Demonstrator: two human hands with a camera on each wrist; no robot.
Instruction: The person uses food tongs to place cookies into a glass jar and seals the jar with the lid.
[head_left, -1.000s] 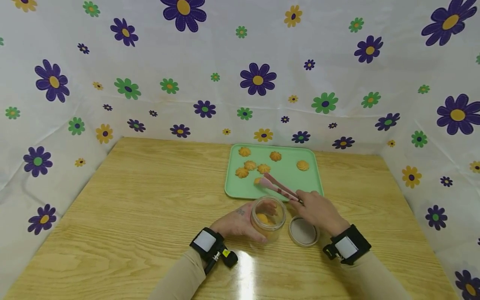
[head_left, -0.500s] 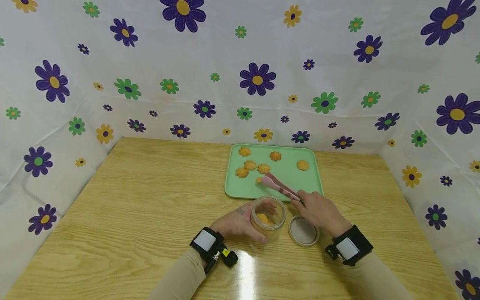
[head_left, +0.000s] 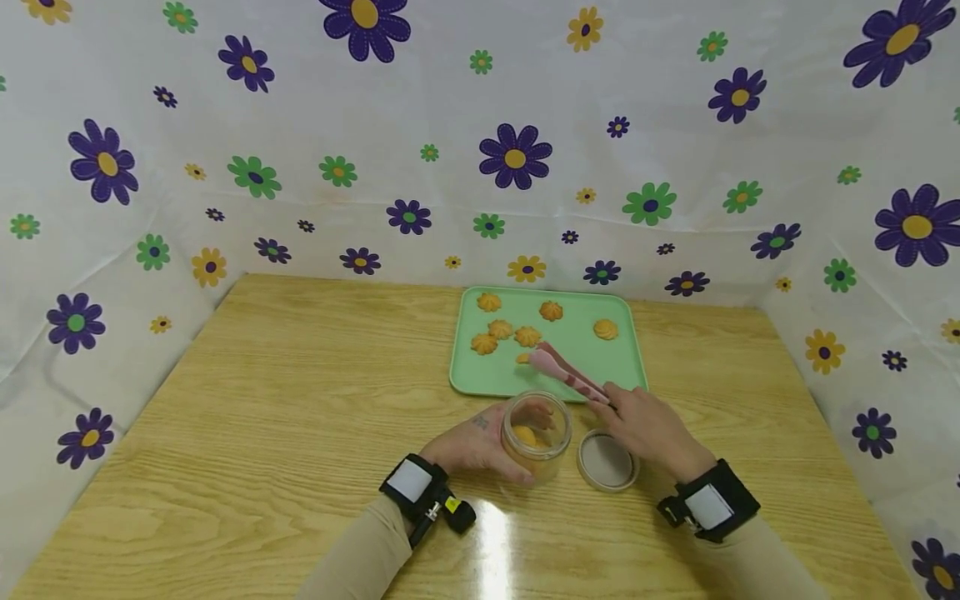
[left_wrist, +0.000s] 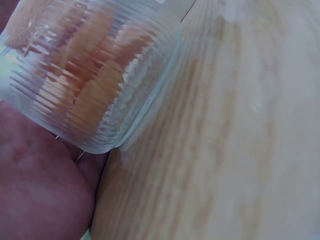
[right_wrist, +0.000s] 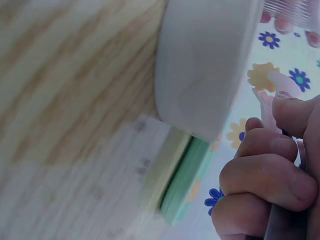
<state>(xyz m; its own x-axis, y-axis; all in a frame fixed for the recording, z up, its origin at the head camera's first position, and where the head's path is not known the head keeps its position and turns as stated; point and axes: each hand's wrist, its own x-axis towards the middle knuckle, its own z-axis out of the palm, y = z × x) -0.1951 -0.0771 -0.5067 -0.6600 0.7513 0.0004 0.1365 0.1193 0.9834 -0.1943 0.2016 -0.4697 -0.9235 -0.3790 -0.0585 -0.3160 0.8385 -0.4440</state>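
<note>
My left hand (head_left: 476,446) curls round a ribbed clear glass jar (left_wrist: 92,80), whose open mouth faces up and which has several cookies inside. In my right hand (head_left: 648,425) I grip a pair of pink tongs (head_left: 562,372), the fingers wrapped round its dark handle in the right wrist view. The tips of the tongs are over the front of a green tray (head_left: 600,367), right at a small golden cookie (head_left: 522,358) that they partly cover. Several other swirled cookies (head_left: 483,343) lie on the tray's left and back parts, and a single cookie (head_left: 605,330) at its right.
A round lid (head_left: 607,461) lies on the wooden table (head_left: 315,400) between the jar and my right wrist. Behind the tray and along both sides hangs a white flowered cloth (head_left: 427,83). Light reflects off the table in front of the jar.
The tongs and my right hand have shifted slightly to the right, and the cookie at the tips has moved slightly right with them. My left hand and the jar stay in place.
</note>
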